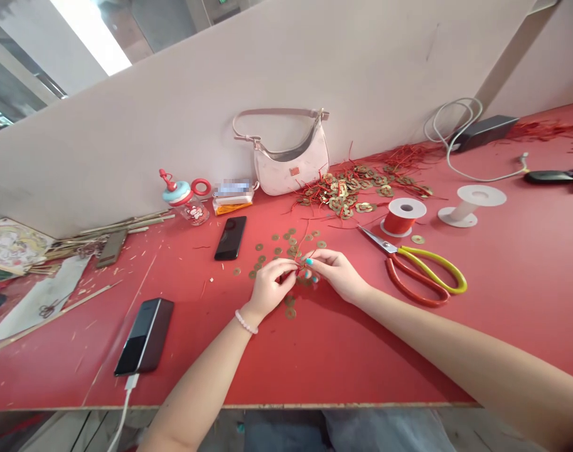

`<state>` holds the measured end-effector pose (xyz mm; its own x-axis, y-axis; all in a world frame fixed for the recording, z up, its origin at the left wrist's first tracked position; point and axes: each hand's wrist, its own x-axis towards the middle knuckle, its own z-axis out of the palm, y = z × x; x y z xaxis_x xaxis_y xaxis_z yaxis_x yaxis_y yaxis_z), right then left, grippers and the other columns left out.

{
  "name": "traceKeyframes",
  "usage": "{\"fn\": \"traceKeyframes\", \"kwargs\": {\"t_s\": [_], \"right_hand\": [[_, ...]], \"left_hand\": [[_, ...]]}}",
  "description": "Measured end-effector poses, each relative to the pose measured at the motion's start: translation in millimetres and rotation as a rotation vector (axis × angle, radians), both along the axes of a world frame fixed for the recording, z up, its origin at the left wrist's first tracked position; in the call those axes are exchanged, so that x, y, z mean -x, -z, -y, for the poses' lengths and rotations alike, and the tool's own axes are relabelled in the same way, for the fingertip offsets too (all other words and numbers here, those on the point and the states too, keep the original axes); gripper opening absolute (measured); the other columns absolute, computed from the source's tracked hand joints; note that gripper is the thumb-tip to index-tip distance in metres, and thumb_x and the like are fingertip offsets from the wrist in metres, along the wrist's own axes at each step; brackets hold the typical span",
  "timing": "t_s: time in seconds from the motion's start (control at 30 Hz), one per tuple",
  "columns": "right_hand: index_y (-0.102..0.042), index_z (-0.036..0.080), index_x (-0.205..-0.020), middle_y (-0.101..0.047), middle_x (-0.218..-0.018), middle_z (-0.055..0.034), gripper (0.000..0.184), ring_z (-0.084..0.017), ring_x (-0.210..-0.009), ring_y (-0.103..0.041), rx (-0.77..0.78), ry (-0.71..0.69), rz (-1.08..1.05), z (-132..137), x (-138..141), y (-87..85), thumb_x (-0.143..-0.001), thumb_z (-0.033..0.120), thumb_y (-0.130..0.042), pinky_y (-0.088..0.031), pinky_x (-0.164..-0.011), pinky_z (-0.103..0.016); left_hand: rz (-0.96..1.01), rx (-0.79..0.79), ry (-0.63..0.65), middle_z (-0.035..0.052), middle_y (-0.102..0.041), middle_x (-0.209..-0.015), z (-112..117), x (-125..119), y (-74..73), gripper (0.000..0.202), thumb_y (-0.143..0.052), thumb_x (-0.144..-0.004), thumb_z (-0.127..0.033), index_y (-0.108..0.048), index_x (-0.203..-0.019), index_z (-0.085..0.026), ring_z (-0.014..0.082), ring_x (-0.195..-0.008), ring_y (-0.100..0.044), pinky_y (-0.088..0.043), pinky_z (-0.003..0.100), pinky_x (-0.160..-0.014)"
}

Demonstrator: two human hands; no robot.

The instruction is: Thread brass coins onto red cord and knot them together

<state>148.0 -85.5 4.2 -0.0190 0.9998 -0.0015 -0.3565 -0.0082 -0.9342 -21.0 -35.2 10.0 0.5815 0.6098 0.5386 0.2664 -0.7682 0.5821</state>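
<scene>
Over the middle of the red table, my left hand [273, 284] pinches a thin red cord [299, 246]. My right hand [337, 271], with turquoise nails, pinches the same cord just to the right. The two hands nearly touch, and the fingers hide most of what lies between them. Loose brass coins [290, 312] with holes lie around and beneath the hands. Beyond them is a heap of coins tied with red cord [347, 191]. To the right stand a spool of red cord [400, 221] and scissors [415, 267] with one yellow and one red handle.
A black phone [230, 238], a power bank [145, 336] with a white cable, and a cup [188, 204] are on the left. A pink handbag [293, 164] leans by the wall. An empty white spool [472, 204] and pliers [552, 176] sit at right. Bamboo strips [102, 231] lie far left.
</scene>
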Motion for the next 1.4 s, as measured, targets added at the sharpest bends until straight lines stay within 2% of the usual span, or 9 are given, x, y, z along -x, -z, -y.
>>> {"fn": "traceKeyframes", "kwargs": {"t_s": [0.13, 0.2, 0.3, 0.4, 0.6, 0.83, 0.93, 1.13, 1.4], "right_hand": [[-0.058, 0.02, -0.077, -0.059, -0.062, 0.0034, 0.011, -0.006, -0.055, -0.054, 0.0, 0.106, -0.25, -8.3, -16.1, 1.7, -0.074, 0.029, -0.064, -0.046, -0.053, -0.018], [-0.057, 0.022, -0.08, -0.065, -0.076, 0.0016, 0.009, -0.009, -0.068, -0.06, -0.029, 0.166, -0.299, -13.8, -27.7, 0.5, -0.075, 0.028, -0.061, -0.049, -0.061, -0.02], [-0.054, 0.025, -0.088, -0.063, -0.109, -0.0022, 0.01, -0.015, -0.098, -0.061, -0.061, 0.286, -0.205, -21.1, -44.0, -2.5, -0.08, 0.03, -0.053, -0.051, -0.073, -0.027], [-0.055, 0.025, -0.094, -0.055, -0.125, -0.0028, 0.015, -0.017, -0.115, -0.052, -0.18, 0.341, -0.023, -24.4, -53.8, -4.6, -0.083, 0.035, -0.049, -0.047, -0.089, -0.035], [-0.064, 0.022, -0.091, -0.06, -0.119, -0.004, 0.02, -0.019, -0.114, -0.053, -0.32, 0.352, 0.44, -17.4, -52.2, -9.3, -0.081, 0.035, -0.053, -0.041, -0.1, -0.038], [-0.066, 0.022, -0.089, -0.063, -0.112, -0.005, 0.026, -0.019, -0.109, -0.056, -0.664, 0.502, 0.955, -7.3, -42.1, -18.4, -0.087, 0.028, -0.041, -0.045, -0.095, -0.04], [-0.067, 0.023, -0.085, -0.066, -0.107, -0.005, 0.027, -0.021, -0.11, -0.055, -0.794, 0.489, 1.169, -3.5, -41.6, -22.0, -0.087, 0.029, -0.041, -0.046, -0.093, -0.042], [-0.067, 0.027, -0.086, -0.066, -0.107, -0.0031, 0.03, -0.02, -0.111, -0.055, -0.897, 0.526, 1.256, 2.8, -37.9, -24.9, -0.089, 0.029, -0.038, -0.046, -0.091, -0.041], [-0.066, 0.031, -0.089, -0.067, -0.102, -0.0005, 0.03, -0.019, -0.111, -0.055, -0.913, 0.425, 1.332, 6.8, -33.9, -24.2, -0.09, 0.03, -0.036, -0.044, -0.092, -0.04]], "left_hand": [[-0.004, 0.119, -0.014, 0.0055, -0.068, -0.086, 1.5, 0.1, -1.8, 0.014, -0.056, -0.076, -0.013, -0.066, -0.084, -0.018, 0.0149, -0.076, -0.062, -0.051, 0.025, -0.062], [-0.023, 0.209, -0.012, 0.0054, -0.068, -0.086, 2.7, 0.2, -2.5, 0.015, -0.055, -0.076, -0.014, -0.066, -0.083, -0.018, 0.0143, -0.073, -0.062, -0.048, 0.023, -0.055], [-0.064, 0.311, 0.027, 0.0062, -0.068, -0.088, 4.2, 0.1, -3.9, 0.014, -0.055, -0.076, -0.017, -0.068, -0.082, -0.018, 0.0145, -0.072, -0.061, -0.047, 0.022, -0.054], [-0.14, 0.429, 0.12, 0.0066, -0.068, -0.085, 4.5, 0.4, -5.3, 0.015, -0.056, -0.077, -0.023, -0.068, -0.082, -0.017, 0.0127, -0.063, -0.058, -0.046, 0.023, -0.052], [-0.216, 0.636, 0.196, 0.0054, -0.067, -0.077, 2.5, 2.8, -6.6, 0.021, -0.056, -0.078, -0.029, -0.069, -0.087, -0.015, 0.0127, -0.062, -0.057, -0.045, 0.022, -0.054], [-0.256, 0.686, 0.198, 0.0054, -0.066, -0.075, 1.0, 1.2, -6.3, 0.023, -0.057, -0.078, -0.032, -0.069, -0.087, -0.014, 0.0138, -0.064, -0.057, -0.045, 0.024, -0.056], [-0.262, 0.675, 0.199, 0.0046, -0.065, -0.072, 0.3, 0.9, -5.7, 0.023, -0.056, -0.078, -0.032, -0.069, -0.086, -0.015, 0.0131, -0.061, -0.056, -0.044, 0.023, -0.054], [-0.255, 0.64, 0.212, 0.0035, -0.062, -0.068, 1.7, 0.7, -6.9, 0.021, -0.056, -0.078, -0.03, -0.069, -0.087, -0.016, 0.0115, -0.055, -0.052, -0.041, 0.022, -0.048], [-0.234, 0.677, 0.143, 0.0024, -0.061, -0.065, 5.0, -2.7, -7.3, 0.023, -0.055, -0.078, -0.033, -0.067, -0.087, -0.015, 0.0108, -0.054, -0.051, -0.041, 0.021, -0.049]]}}
